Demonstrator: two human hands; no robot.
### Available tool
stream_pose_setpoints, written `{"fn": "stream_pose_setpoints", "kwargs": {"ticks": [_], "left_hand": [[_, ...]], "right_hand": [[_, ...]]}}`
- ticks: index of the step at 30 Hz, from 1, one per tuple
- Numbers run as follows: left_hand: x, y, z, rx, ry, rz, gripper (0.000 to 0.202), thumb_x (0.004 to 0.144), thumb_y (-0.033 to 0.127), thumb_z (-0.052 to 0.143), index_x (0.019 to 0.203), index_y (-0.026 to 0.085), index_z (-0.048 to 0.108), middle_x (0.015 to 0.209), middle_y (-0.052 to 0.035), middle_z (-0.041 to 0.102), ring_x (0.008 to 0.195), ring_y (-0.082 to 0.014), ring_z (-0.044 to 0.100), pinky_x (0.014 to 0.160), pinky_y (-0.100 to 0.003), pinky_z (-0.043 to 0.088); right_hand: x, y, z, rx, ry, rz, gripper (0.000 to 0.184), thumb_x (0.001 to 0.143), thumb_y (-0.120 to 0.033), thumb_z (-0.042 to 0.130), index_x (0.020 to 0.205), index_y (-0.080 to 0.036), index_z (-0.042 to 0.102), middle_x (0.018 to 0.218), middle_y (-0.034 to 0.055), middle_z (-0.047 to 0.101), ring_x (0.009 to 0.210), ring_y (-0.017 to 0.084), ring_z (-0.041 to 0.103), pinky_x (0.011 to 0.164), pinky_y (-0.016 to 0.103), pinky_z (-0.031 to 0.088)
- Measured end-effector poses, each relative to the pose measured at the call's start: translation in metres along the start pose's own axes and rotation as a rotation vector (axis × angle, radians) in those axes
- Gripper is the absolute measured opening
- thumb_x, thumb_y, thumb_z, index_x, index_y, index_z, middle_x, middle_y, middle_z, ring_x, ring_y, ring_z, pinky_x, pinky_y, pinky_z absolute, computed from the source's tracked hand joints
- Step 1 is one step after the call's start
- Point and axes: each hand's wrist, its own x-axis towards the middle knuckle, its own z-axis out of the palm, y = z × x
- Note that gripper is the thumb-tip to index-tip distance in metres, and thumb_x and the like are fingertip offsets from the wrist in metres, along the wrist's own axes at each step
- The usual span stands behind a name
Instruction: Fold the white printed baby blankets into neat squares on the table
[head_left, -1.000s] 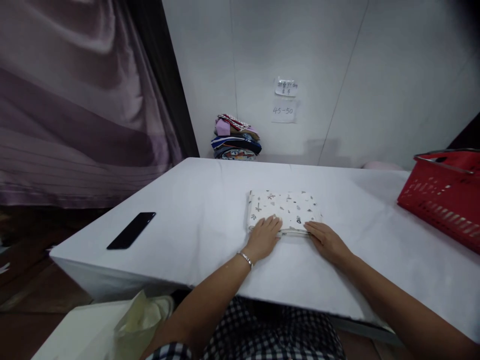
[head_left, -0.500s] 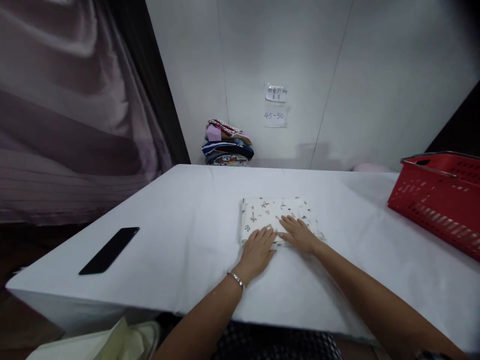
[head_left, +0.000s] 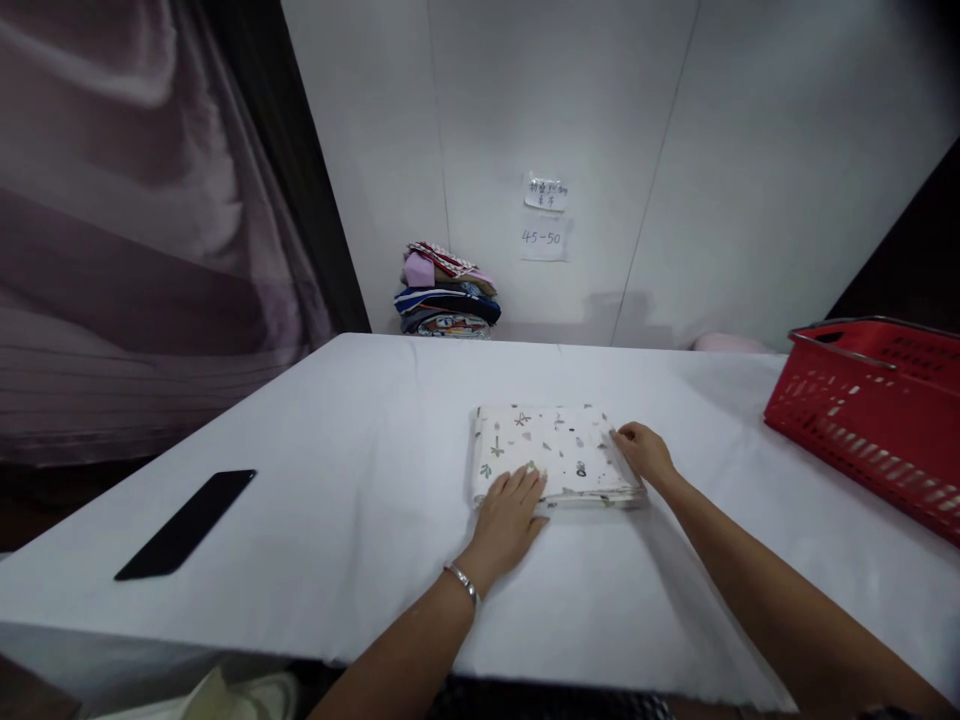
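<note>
A folded white cloth (head_left: 551, 450) printed with small grey and brown figures lies flat on the white-covered table (head_left: 360, 480). Flat on its near left part rests my left hand (head_left: 510, 515), fingers stretched out, a silver bracelet on the wrist. At the cloth's right edge my right hand (head_left: 645, 450) is closed, thumb and fingertips pinching that edge. Several layers show along the near right side of the cloth.
To the left lies a flat black slab (head_left: 187, 525), perhaps a phone. A red plastic basket (head_left: 862, 420) stands at the right. Behind the table is a stack of folded cloths (head_left: 448, 300) by the wall, under paper notes (head_left: 544, 238).
My right hand has slid from the top of the cloth to its right edge and closed on it. My left hand stays on the cloth. The view has shifted slightly.
</note>
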Motion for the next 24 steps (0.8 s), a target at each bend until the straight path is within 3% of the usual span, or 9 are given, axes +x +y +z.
{"fn": "stream_pose_setpoints", "kwargs": {"ticks": [4,9,17,24], "left_hand": [[0.001,0.0,0.0,-0.02,-0.011,0.002,0.052,0.088,0.034,0.046,0.137,0.023,0.032,0.139,-0.0062,0.041,0.132,-0.0205,0.03,0.108,-0.042,0.024],[0.001,0.0,-0.001,-0.011,-0.021,-0.003,0.052,0.088,0.032,0.047,0.137,0.023,0.031,0.14,-0.0052,0.04,0.132,-0.0198,0.029,0.108,-0.042,0.024],[0.0,-0.001,0.0,-0.029,-0.001,0.012,0.051,0.089,0.031,0.045,0.137,0.023,0.031,0.14,-0.0055,0.04,0.132,-0.0193,0.03,0.108,-0.042,0.025],[0.0,0.0,-0.001,-0.036,-0.015,-0.007,0.053,0.088,0.031,0.046,0.138,0.023,0.03,0.14,-0.0037,0.04,0.132,-0.0186,0.029,0.109,-0.041,0.023]], "right_hand": [[0.0,0.0,0.006,-0.083,-0.021,-0.002,0.031,0.075,-0.05,0.052,0.076,-0.02,0.062,0.076,0.0049,0.067,0.067,0.018,0.06,0.052,0.026,0.038],[0.003,-0.004,0.011,-0.092,-0.057,0.013,0.023,0.074,-0.043,0.054,0.073,-0.021,0.061,0.074,0.0034,0.066,0.067,0.018,0.059,0.052,0.025,0.036],[0.006,0.018,0.013,-0.01,-0.028,0.065,0.025,0.078,-0.039,0.047,0.067,-0.02,0.059,0.069,0.0042,0.066,0.065,0.018,0.059,0.055,0.026,0.039],[-0.001,0.014,0.013,-0.047,-0.099,0.051,0.032,0.078,-0.05,0.045,0.067,-0.021,0.054,0.064,0.0031,0.064,0.059,0.017,0.057,0.052,0.026,0.036]]}}
